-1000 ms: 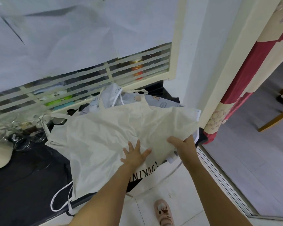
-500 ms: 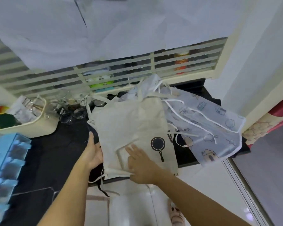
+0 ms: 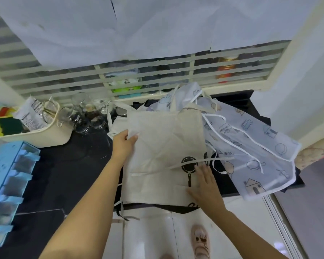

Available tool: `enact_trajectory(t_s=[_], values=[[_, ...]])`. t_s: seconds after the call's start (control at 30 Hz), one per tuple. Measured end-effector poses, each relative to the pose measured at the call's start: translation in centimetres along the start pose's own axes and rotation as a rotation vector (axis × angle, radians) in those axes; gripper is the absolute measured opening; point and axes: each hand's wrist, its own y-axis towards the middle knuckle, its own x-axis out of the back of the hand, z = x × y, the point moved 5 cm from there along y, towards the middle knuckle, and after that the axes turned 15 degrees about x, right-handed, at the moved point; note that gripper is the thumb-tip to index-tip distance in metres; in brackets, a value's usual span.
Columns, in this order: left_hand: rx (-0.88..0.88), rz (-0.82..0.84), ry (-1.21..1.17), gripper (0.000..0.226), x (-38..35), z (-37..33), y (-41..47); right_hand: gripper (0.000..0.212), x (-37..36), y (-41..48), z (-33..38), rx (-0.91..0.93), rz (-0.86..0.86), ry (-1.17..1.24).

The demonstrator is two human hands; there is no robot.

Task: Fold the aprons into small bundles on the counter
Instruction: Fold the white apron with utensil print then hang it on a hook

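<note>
A cream apron [image 3: 163, 146] with a black pan print lies folded in half on the black counter [image 3: 64, 165], its lower part hanging over the front edge. My left hand [image 3: 123, 143] grips its upper left edge, thumb on top of the cloth. My right hand [image 3: 206, 184] lies flat with straight fingers on its lower right part, beside the pan print. A cream strap [image 3: 204, 162] crosses the apron. To the right a pale blue printed apron [image 3: 254, 152] with white ties sprawls over a dark cloth at the counter's right end.
A cream basket [image 3: 36, 137] with sponges and a packet stands at the left, a blue tray [image 3: 6, 184] in front of it. Glass jars [image 3: 82, 118] crowd the back by the slatted window [image 3: 138, 71]. A slippered foot [image 3: 200, 242] is on the tiled floor below.
The cream apron went from spread wide to folded in half. My left hand moved up along its left edge and took hold; my right hand slid to the lower right.
</note>
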Motion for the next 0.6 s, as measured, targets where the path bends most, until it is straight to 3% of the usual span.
enact_trajectory(t_s=[0.1,0.2,0.27,0.33,0.37,0.4,0.47,0.53,0.6], values=[[0.067,0.013,0.009,0.022,-0.9,0.2,2.2,0.085,0.1,-0.5,-1.5,-0.099,-0.052,0.101],[0.126,-0.028,0.137,0.030,-1.7,1.2,3.6,0.067,-0.7,-0.5,-2.1,0.010,0.005,-0.084],[0.134,-0.162,0.235,0.037,-1.7,1.3,3.1,0.057,-1.6,-0.4,-2.3,0.051,0.096,-0.177],[0.038,-0.333,0.312,0.057,-1.7,0.6,1.6,0.064,-2.1,-0.3,-2.4,0.037,0.145,-0.205],[-0.091,-0.387,0.369,0.060,-2.1,-0.1,0.4,0.067,-2.3,-0.2,-2.4,0.038,0.163,-0.216],[-0.244,-0.365,0.439,0.058,-3.0,-0.4,-0.9,0.069,-2.6,-0.1,-2.5,0.044,0.174,-0.226],[-0.448,-0.072,0.639,0.055,-6.2,0.5,-3.6,0.077,-2.8,0.0,-2.6,0.043,0.215,-0.205],[-0.468,0.224,0.986,0.059,-9.1,3.3,-6.0,0.090,-2.7,-0.1,-2.7,0.053,0.218,-0.153],[-0.405,0.332,1.082,0.040,-9.7,6.0,-6.8,0.093,-2.4,-0.1,-2.5,0.051,0.235,-0.147]])
